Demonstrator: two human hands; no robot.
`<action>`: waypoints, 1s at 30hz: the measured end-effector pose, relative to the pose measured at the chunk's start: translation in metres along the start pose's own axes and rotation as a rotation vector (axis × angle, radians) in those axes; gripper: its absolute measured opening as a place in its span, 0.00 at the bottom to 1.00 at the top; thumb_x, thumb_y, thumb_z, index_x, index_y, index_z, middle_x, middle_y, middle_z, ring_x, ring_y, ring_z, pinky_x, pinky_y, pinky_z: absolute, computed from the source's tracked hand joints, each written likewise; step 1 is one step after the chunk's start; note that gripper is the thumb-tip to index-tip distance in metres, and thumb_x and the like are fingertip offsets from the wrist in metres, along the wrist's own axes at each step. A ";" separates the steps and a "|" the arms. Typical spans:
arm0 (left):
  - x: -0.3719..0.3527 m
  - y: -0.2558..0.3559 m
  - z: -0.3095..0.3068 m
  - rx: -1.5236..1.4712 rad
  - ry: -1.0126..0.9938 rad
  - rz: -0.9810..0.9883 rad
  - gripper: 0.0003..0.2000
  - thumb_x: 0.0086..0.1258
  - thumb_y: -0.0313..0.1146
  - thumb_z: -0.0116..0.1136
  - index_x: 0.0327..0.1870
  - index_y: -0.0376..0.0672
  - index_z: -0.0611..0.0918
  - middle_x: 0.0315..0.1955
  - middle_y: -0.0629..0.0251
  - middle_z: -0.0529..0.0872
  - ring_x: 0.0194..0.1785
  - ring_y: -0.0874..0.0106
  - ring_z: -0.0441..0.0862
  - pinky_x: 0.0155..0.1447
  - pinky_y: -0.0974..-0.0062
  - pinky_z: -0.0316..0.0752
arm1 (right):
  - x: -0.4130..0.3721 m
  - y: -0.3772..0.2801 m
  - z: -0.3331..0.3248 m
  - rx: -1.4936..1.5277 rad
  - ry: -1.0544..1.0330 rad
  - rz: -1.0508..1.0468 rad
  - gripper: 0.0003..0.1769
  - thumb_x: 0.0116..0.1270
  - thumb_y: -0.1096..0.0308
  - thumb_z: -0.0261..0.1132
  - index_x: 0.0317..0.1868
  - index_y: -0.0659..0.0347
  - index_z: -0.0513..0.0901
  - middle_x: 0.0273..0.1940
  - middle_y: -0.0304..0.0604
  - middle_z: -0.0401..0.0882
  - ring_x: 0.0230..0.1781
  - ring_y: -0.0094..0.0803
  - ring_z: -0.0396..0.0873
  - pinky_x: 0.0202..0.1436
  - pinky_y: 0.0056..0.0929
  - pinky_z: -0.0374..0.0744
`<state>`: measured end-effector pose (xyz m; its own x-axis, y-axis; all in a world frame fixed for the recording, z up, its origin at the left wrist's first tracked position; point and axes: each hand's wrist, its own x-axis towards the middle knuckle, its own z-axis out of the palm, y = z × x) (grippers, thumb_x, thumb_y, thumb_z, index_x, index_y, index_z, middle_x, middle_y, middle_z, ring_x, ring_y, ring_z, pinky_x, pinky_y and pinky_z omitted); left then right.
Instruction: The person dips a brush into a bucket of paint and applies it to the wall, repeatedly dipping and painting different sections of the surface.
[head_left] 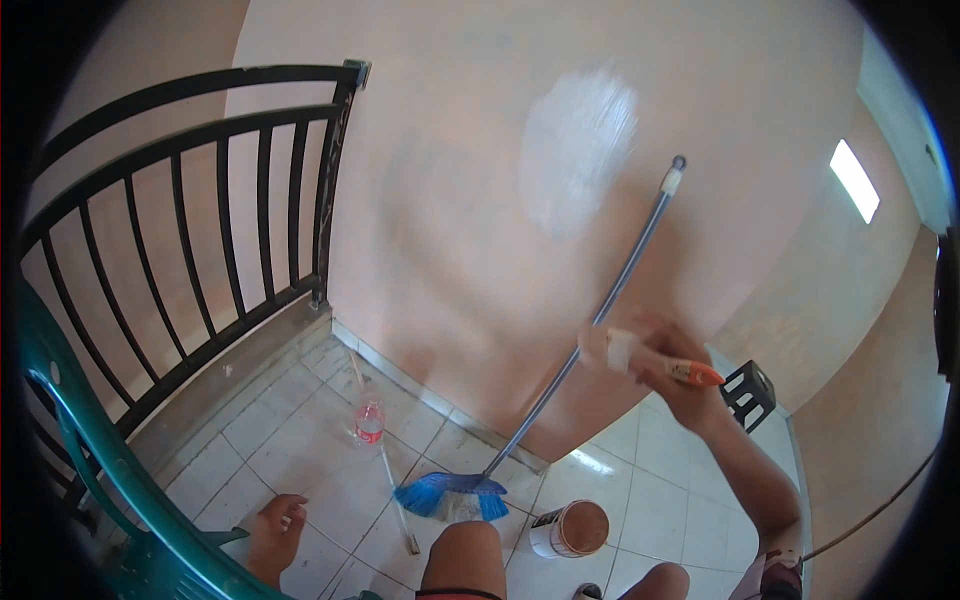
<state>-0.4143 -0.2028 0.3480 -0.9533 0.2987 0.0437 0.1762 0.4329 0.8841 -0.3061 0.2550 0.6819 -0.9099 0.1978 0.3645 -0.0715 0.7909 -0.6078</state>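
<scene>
My right hand (682, 392) is raised in front of the wall (450, 200), its fingers wrapped round a paintbrush (702, 374). The orange end of the brush handle points right; the pale bristle end points left and is blurred. On the wall above is a white brushed patch (590, 130) with a wet-looking sheen. Low on the left, my left hand (276, 537) hangs beside the arm of a green plastic chair (120, 480), loosely curled with nothing seen in it. A paint bucket (546, 537) with brownish-pink contents stands on the floor right of my knee.
A blue-bristled broom (570, 365) leans against the wall. A clear plastic bottle (369, 420) with a red label stands near a thin stick (400, 510) on the tiled floor. Black metal railing (222, 230) borders the left. A dark stool (750, 393) stands at right.
</scene>
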 end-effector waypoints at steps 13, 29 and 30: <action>-0.002 -0.007 0.010 0.014 -0.104 0.214 0.08 0.67 0.30 0.62 0.45 0.41 0.85 0.33 0.58 0.87 0.35 0.62 0.86 0.42 0.63 0.81 | 0.031 -0.045 -0.006 -0.504 0.185 -0.474 0.11 0.61 0.76 0.73 0.45 0.65 0.84 0.36 0.44 0.82 0.31 0.33 0.81 0.35 0.28 0.77; 0.005 -0.013 0.007 -0.005 -0.128 0.209 0.08 0.68 0.30 0.61 0.45 0.40 0.85 0.35 0.57 0.87 0.34 0.63 0.85 0.39 0.65 0.79 | 0.039 0.050 0.041 -0.640 0.038 -0.460 0.18 0.64 0.73 0.66 0.55 0.61 0.79 0.44 0.48 0.78 0.45 0.47 0.80 0.46 0.41 0.80; 0.004 -0.012 0.007 -0.003 -0.140 0.209 0.08 0.68 0.30 0.61 0.45 0.40 0.85 0.35 0.57 0.87 0.34 0.63 0.85 0.39 0.65 0.79 | 0.046 0.056 0.047 -0.709 0.012 -0.522 0.18 0.64 0.74 0.65 0.55 0.62 0.78 0.47 0.48 0.77 0.48 0.47 0.79 0.49 0.40 0.80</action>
<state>-0.4188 -0.2009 0.3345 -0.8530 0.4965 0.1610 0.3651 0.3471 0.8638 -0.3710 0.2815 0.6315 -0.8273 -0.2860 0.4834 -0.2024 0.9546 0.2184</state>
